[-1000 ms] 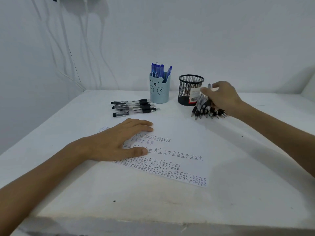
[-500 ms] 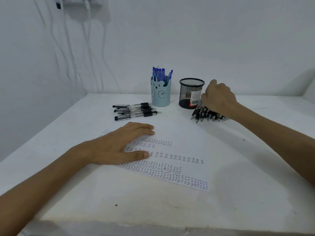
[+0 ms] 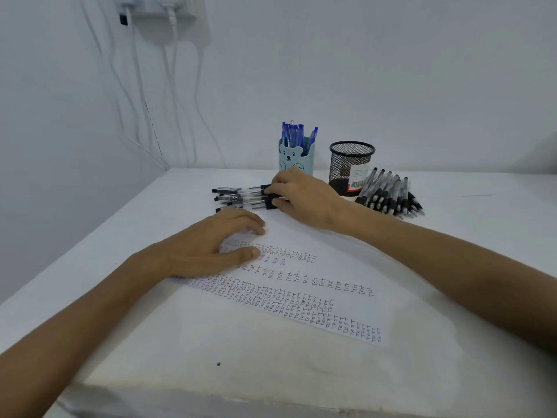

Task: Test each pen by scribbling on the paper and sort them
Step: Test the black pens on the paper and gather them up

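Black pens (image 3: 238, 197) lying crosswise, grips rightward

White table (image 3: 241, 372): 1 written sheet of paper (image 3: 346, 267) at centre. At the far side, a bear pen cup (image 3: 297, 156) stands left of a mesh pen cup (image 3: 346, 167). A row of black pens (image 3: 238, 196) lies far left and a heap of black pens (image 3: 388, 197) far right.

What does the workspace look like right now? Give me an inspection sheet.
Surface: white table, dark speck near front edge.
Job's things: written-on paper; row of black pens, left; heap of black pens, right; blue pens in bear pen holder; black mesh cup, contents unseen.
Clutter: nothing seen.
Hands: left hand flat on paper; right hand on the row's ends, grip unclear.
Cables: white cables hang from wall plugs.
Surroundings: white walls.
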